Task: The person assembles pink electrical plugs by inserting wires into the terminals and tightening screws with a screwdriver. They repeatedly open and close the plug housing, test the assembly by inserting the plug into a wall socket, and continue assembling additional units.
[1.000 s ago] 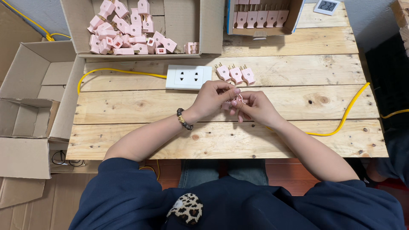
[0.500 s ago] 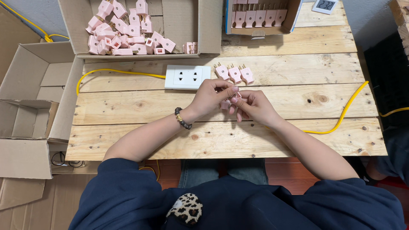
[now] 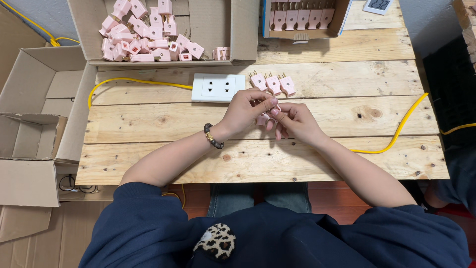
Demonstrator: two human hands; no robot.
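My left hand (image 3: 246, 108) and my right hand (image 3: 292, 120) meet over the middle of a wooden table (image 3: 163, 164). Both pinch one small pink plug (image 3: 263, 118) between their fingertips; most of it is hidden by the fingers. Just beyond the hands, three pink plugs (image 3: 273, 83) lie in a row with their prongs pointing away. A white wall socket (image 3: 218, 87) on a yellow cable (image 3: 130, 81) lies to their left.
An open cardboard box (image 3: 208, 25) at the back holds several loose pink plugs (image 3: 144, 37). Another box (image 3: 302, 19) at the back right holds a neat row of plugs. Empty cardboard boxes (image 3: 34, 124) stand to the left. The yellow cable (image 3: 396, 131) loops at the right.
The hands have stayed together over the same spot, with small finger movements on the pink plug. Nothing else has moved.
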